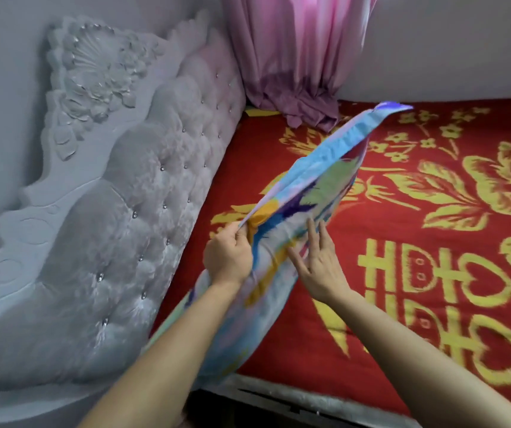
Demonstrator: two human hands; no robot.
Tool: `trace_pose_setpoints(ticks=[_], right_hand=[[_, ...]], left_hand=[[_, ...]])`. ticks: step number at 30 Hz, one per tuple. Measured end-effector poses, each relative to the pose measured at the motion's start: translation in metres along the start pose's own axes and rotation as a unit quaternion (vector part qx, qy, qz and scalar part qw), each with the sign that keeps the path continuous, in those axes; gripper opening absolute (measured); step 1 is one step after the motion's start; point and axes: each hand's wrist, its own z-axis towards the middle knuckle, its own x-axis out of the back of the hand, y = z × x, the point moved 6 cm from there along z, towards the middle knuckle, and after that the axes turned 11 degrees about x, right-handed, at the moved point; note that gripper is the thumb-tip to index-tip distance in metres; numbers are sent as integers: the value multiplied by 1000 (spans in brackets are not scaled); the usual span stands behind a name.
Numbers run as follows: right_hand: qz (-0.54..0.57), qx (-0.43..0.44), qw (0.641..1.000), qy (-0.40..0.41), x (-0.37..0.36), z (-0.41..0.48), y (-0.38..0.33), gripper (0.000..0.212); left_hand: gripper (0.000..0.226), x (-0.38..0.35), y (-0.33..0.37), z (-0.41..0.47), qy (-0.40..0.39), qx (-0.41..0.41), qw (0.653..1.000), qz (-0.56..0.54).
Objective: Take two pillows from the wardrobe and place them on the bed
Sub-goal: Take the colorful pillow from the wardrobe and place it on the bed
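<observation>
A colourful pillow (309,186) in light blue, purple, yellow and green is held tilted on edge above the bed (433,242), which has a red cover with yellow flowers. My left hand (228,257) pinches the pillow's near edge. My right hand (319,261) lies flat against the pillow's face with fingers spread. A second pale blue pillow (238,335) lies under my left forearm at the bed's near corner, partly hidden. No wardrobe is in view.
A grey tufted headboard (118,227) with a carved frame runs along the left. A pink curtain (294,57) hangs at the far corner and bunches on the bed. The bed's near edge (294,400) crosses the bottom.
</observation>
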Motion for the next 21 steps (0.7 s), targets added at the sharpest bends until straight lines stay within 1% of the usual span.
trace_pose_setpoints(ticks=[2,4,5,7,8,9,10,11,12,14,16,17,19,20,21], right_hand=[[28,-35,999,6,-23,17,0,77],[43,-61,995,61,-39,40,-1,69],[43,-70,992,94,-47,51,-2,65],[32,-84,986,142,-67,71,-2,63],[29,-95,983,157,-80,80,1,64],[32,-109,980,162,-96,89,6,65],[37,-125,979,155,-114,96,13,66],[42,-140,981,130,-135,104,22,66],[40,-153,984,83,-160,108,34,66],[7,-177,982,-58,-216,107,65,64],[-29,-214,955,-205,-269,84,94,61],[-38,-222,943,-247,-291,71,105,61],[-63,-197,935,-287,-325,54,116,60],[-77,-179,935,-298,-336,52,118,59],[-84,-162,935,-305,-345,53,120,57]], left_hand=[[24,-14,-2,29,-30,15,998,-51],[26,-34,-11,63,-90,48,985,-136],[25,-46,-19,81,-129,78,970,-189],[20,-73,-43,114,-199,156,926,-281],[16,-86,-56,129,-229,187,905,-305],[19,-98,-70,144,-249,200,898,-303],[28,-109,-85,157,-256,191,908,-270],[31,-121,-102,168,-260,174,922,-227],[28,-137,-122,176,-267,164,931,-187],[29,-174,-166,179,-303,162,931,-124],[42,-206,-209,176,-340,155,927,-37],[50,-217,-232,177,-347,158,924,-7],[59,-236,-281,178,-371,186,910,-5],[62,-243,-308,174,-395,195,898,12],[66,-249,-335,162,-426,201,880,68]])
